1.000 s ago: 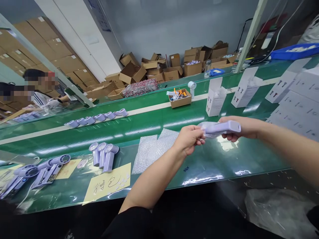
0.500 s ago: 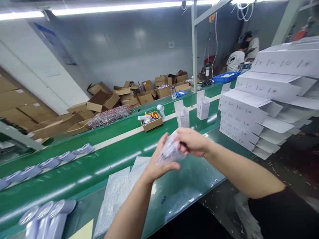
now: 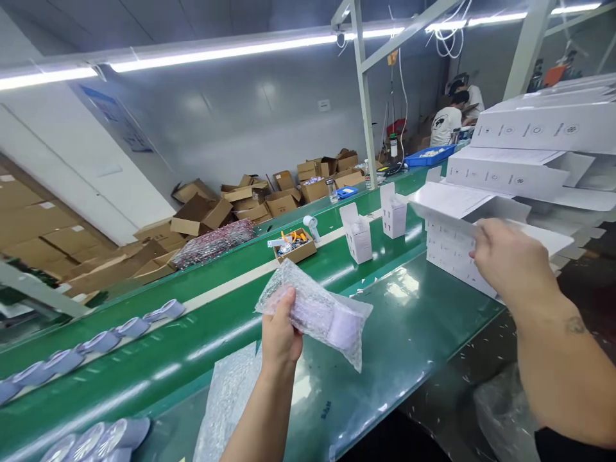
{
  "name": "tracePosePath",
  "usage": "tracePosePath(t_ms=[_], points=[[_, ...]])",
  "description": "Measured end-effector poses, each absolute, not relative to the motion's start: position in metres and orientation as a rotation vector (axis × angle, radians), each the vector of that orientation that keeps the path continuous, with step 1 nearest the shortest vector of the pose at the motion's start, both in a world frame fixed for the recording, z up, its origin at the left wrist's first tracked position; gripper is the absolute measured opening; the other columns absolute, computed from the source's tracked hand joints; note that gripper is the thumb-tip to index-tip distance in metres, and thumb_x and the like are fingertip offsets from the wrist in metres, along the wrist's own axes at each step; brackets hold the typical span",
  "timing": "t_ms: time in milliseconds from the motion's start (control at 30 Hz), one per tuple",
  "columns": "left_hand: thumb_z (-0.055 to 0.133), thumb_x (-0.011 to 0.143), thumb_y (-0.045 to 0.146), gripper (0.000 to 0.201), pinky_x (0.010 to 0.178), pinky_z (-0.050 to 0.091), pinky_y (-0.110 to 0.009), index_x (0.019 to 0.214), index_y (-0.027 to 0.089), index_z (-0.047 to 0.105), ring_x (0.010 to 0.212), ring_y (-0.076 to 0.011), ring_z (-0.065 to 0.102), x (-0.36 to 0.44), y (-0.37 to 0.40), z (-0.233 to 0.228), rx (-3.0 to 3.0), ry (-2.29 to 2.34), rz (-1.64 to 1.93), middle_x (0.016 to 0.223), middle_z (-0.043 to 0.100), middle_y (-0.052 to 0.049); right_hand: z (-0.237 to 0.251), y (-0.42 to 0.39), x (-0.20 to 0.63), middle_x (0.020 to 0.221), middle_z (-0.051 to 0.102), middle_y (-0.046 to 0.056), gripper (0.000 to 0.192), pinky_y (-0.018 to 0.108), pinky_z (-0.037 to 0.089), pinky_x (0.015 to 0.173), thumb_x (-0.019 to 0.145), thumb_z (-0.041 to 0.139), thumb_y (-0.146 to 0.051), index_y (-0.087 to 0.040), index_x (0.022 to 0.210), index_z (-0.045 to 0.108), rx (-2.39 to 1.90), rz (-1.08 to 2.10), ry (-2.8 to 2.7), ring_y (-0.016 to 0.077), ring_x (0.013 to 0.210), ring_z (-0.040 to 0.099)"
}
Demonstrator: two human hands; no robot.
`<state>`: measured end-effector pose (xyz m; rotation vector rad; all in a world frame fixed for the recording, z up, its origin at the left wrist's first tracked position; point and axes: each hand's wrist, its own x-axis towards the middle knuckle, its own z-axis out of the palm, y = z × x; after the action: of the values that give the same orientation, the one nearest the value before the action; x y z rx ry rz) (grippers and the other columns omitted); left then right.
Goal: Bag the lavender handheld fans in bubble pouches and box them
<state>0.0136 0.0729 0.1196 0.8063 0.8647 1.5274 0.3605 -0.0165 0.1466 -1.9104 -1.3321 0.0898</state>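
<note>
**Bubble-wrap pouch [image 3: 312, 314] in the left hand [image 3: 282, 330], right hand [image 3: 513, 269] at the white boxes [image 3: 495, 170]**

The left hand grips one end of the pouch, thumb on top; inside, a smooth lilac device [image 3: 344, 326] shows through the clear, dimpled film. The right hand's fingers curl at the stacked boxes; whether they hold one, I cannot tell. The boxes are smooth card with flaps sticking out, printed with a row of small icons and captions too small to read.

Beyond the left hand, a brown carton [image 3: 301, 253] holds orange and metallic pieces. Between the hands and farther off, two upright white cartons [image 3: 359, 244] stand with lids raised, something pale inside the nearer. Below the left hand lies flat bubble wrap [image 3: 228, 385]; to its left, rounded lilac devices [image 3: 101, 343] line the green belt [image 3: 192, 366].
</note>
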Motion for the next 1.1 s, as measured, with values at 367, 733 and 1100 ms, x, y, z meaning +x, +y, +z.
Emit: tracePosePath(t_ms=[367,733,1100], points=[[0.065,0.076,0.034,0.027,0.045,0.04,-0.018,0.092,0.014,0.059,0.052,-0.0087,0.053,0.015,0.083,0.141,0.949,0.94,1.642,0.07,0.061,0.001,0.089,0.041,0.25,0.11,0.058,0.009,0.027,0.036,0.05,0.077,0.087,0.042,-0.016,-0.024,0.107,0.058,-1.098,0.06,-2.304,0.0225,0.092,0.06],[0.047,0.087,0.033,0.033,0.071,0.045,-0.032,0.115,0.019,0.054,0.083,-0.0248,0.057,0.068,0.071,0.138,2.787,1.629,0.806,0.088,0.06,-0.011,0.042,0.048,0.227,0.131,0.028,0.015,0.044,0.048,0.047,0.092,0.076,0.065,-0.035,-0.023,0.114,0.045,-1.071,0.16,-1.945,0.0309,0.112,0.051],[0.046,0.075,0.071,0.066,0.101,0.017,-0.067,0.13,0.037,0.048,0.13,-0.0441,0.021,0.044,0.051,0.102,2.895,1.481,0.48,0.148,0.026,-0.007,0.016,0.056,0.209,0.114,0.052,0.014,0.064,0.044,0.051,0.076,0.078,0.059,-0.035,-0.025,0.127,0.02,-1.079,0.423,-1.922,0.0283,0.095,0.06]])
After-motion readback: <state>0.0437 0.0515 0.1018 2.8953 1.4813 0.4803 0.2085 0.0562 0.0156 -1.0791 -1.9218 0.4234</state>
